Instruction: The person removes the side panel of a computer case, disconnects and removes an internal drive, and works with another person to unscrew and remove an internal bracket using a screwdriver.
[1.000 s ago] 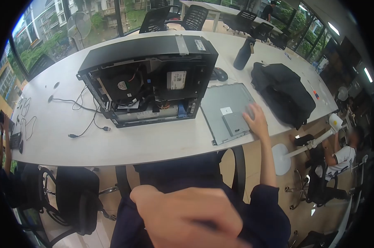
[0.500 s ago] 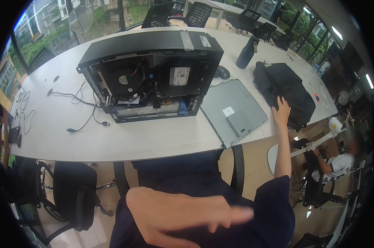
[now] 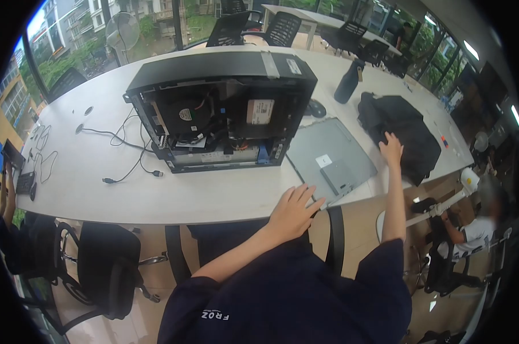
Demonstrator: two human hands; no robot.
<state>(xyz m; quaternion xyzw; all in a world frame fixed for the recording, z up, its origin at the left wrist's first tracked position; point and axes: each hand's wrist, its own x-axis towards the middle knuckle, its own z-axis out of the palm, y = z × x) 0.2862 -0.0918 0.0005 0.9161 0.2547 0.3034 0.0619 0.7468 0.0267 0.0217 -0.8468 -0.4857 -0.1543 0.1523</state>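
Right of centre on the white table (image 3: 225, 200), a grey metal panel (image 3: 342, 149) lies flat and slightly askew, its near corner at the table's near edge. Its surface is dull and plain, with a small white label (image 3: 323, 161) around the middle and a raised rectangular block toward the near end, which bears a small dark slot.

The left hand (image 3: 294, 212) is open, palm down, its fingers spread at that near corner; whether they touch the metal I cannot tell. The right hand (image 3: 392, 150) reaches past the panel's right side to the left side of a black bag (image 3: 411, 129), fingers loosely bent against it; whether they grip the fabric is unclear.

Just left of the panel a black computer case (image 3: 225, 66) stands upright, its open side facing near. Inside show a dark round fan (image 3: 185, 117), a drive with a white label, a silvery strip along the bottom and a bit of blue at the lower right. Tape crosses its top. Farther off stand a dark bottle (image 3: 349, 85) and a mouse (image 3: 316, 108); loose cables (image 3: 127, 143) trail on the left.
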